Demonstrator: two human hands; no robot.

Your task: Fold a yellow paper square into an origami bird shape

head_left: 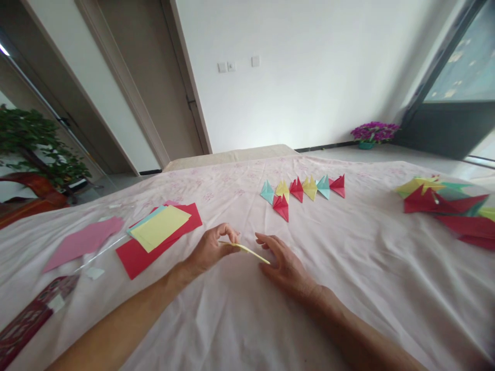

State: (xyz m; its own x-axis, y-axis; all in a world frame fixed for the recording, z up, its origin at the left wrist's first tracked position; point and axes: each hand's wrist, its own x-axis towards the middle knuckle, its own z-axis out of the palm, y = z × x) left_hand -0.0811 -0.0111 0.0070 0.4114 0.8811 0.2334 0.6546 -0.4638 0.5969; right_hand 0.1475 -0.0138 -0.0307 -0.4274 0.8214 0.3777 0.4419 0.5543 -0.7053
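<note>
My left hand (212, 248) pinches one end of a thin yellow sheet of paper (247, 250), lifted slightly off the pale pink cloth (348, 268). My right hand (281, 262) lies beside the sheet's other end, fingers stretched and lightly curved, touching its edge. To the left lies a stack of flat sheets (159, 230), yellow on light blue on red.
A row of folded paper shapes (302, 189) in teal, yellow and red stands further back. More folded pieces (444, 203) pile at the right edge. A pink sheet (83, 242) and a dark red patterned strip (27, 322) lie at the left. A potted plant stands far left.
</note>
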